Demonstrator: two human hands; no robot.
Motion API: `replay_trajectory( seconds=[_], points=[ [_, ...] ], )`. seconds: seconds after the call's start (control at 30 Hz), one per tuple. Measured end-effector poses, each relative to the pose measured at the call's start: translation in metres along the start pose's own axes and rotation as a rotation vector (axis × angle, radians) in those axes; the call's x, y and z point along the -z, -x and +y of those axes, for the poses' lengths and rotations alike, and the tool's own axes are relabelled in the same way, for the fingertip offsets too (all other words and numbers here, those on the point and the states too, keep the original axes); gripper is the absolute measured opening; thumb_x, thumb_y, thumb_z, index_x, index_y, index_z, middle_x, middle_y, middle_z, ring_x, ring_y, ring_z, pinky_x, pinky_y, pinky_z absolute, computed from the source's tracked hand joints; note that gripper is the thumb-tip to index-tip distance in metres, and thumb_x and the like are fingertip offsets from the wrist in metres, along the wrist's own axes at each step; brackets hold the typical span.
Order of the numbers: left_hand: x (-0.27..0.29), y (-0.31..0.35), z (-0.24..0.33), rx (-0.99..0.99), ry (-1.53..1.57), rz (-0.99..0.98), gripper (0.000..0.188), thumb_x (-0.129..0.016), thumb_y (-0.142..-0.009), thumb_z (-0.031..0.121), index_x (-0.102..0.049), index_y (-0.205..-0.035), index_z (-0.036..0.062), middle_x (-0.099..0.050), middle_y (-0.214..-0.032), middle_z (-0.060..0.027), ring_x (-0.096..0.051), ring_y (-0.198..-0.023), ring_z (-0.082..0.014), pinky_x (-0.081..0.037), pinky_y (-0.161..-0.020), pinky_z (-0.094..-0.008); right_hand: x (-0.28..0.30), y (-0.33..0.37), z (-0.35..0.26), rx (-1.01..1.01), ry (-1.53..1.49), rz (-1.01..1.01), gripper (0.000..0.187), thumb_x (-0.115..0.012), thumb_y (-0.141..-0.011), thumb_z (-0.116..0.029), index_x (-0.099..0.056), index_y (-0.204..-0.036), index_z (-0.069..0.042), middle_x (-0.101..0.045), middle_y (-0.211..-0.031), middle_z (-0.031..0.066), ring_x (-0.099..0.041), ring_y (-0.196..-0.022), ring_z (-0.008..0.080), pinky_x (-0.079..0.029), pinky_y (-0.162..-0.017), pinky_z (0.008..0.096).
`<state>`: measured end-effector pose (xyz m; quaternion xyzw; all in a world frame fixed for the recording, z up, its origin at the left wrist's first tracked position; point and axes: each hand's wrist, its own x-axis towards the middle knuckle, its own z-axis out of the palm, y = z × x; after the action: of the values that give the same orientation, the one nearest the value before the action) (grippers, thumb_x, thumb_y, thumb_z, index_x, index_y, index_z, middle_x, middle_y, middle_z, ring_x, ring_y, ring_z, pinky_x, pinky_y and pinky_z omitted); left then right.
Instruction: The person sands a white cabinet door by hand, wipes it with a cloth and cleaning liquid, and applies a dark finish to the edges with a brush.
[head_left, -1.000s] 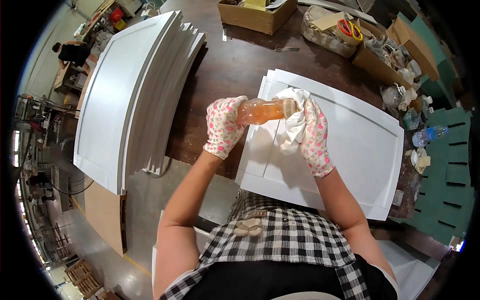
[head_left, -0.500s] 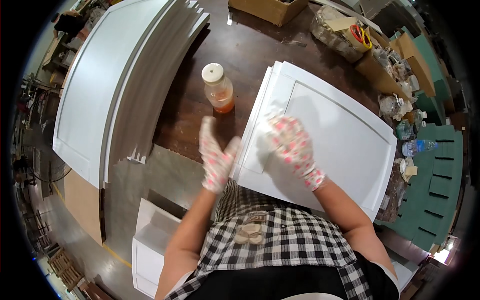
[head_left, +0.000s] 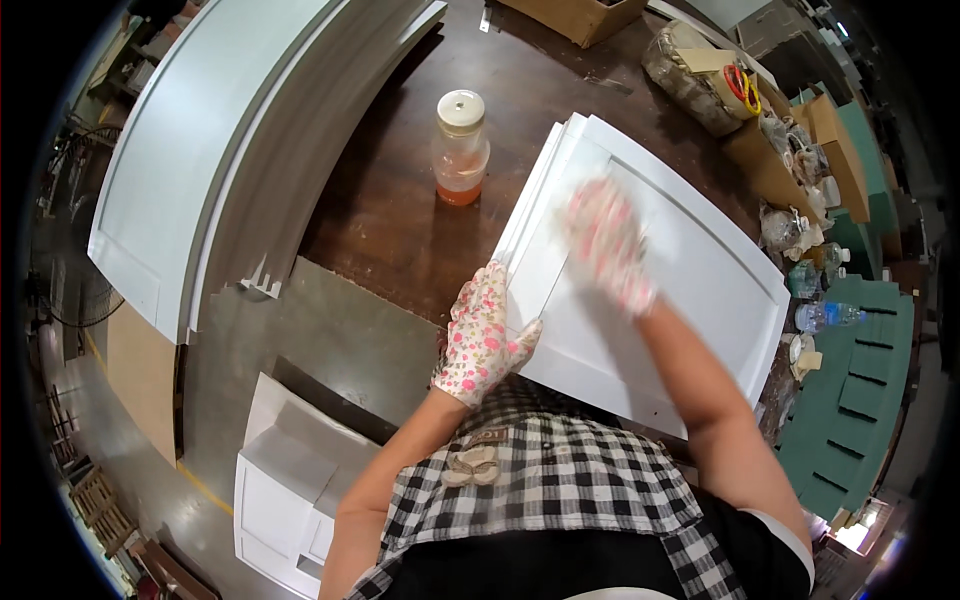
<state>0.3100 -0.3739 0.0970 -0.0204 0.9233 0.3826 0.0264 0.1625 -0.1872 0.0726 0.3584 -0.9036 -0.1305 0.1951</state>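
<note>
A white framed panel [head_left: 690, 270] lies before me on top of at least one more like it. Along its left edge rests my left hand [head_left: 482, 335], in a flower-patterned glove, fingers stretched out and thumb apart on the panel's near corner. My gloved right hand [head_left: 610, 240] is over the panel's left frame strip, smeared by motion, so its fingers and anything under them cannot be made out. Beyond my left hand stands a clear bottle [head_left: 462, 155] with a white cap and some orange liquid at the bottom.
A tall stack of white panels [head_left: 220, 130] stands at the left of the brown table [head_left: 390, 190]. Cardboard boxes [head_left: 570, 20], a tape-wrapped bundle [head_left: 690, 80] and a water bottle [head_left: 828, 317] line the far and right sides. More white panels [head_left: 290, 480] sit low at the left.
My left hand has come down onto the panel's left edge from the air beside it. My right hand has moved up and right across the panel. The view has shifted slightly.
</note>
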Motion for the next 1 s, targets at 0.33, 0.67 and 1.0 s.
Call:
replay_trajectory(
  seconds=[0.33, 0.67, 1.0],
  points=[
    [-0.001, -0.001, 0.005, 0.025, -0.024, -0.011, 0.087, -0.068, -0.077, 0.035, -0.028, -0.142, -0.0055, -0.038, -0.14, -0.0266, -0.037, -0.129, -0.0421, -0.03, -0.107, -0.0477, -0.025, -0.014, -0.02, -0.27, -0.322, 0.275, 0.03, -0.047, -0.094, -0.022, -0.061, -0.116, -0.007, -0.059, -0.12, 0.011, -0.054, -0.113, 0.026, -0.037, -0.103, 0.0471],
    [-0.01, 0.0, 0.0, -0.014, -0.027, 0.035, 0.087, -0.07, -0.076, 0.035, -0.028, -0.142, -0.0047, -0.038, -0.14, -0.0269, -0.038, -0.128, -0.0419, -0.029, -0.108, -0.0483, -0.003, -0.013, -0.013, -0.209, 0.277, 0.361, 0.028, -0.046, -0.096, -0.022, -0.062, -0.113, -0.006, -0.063, -0.105, 0.0143, -0.061, -0.098, 0.0269, -0.052, -0.085, 0.0402],
    [-0.012, 0.001, -0.002, -0.016, -0.052, 0.044, 0.089, -0.071, -0.074, 0.034, -0.028, -0.141, -0.0075, -0.04, -0.137, -0.0281, -0.039, -0.126, -0.0424, -0.031, -0.106, -0.0474, -0.017, -0.036, 0.025, 0.013, 0.205, 0.284, 0.032, -0.05, -0.091, -0.022, -0.059, -0.114, -0.002, -0.062, -0.11, 0.0144, -0.06, -0.099, 0.0313, -0.049, -0.087, 0.0442]
  ],
)
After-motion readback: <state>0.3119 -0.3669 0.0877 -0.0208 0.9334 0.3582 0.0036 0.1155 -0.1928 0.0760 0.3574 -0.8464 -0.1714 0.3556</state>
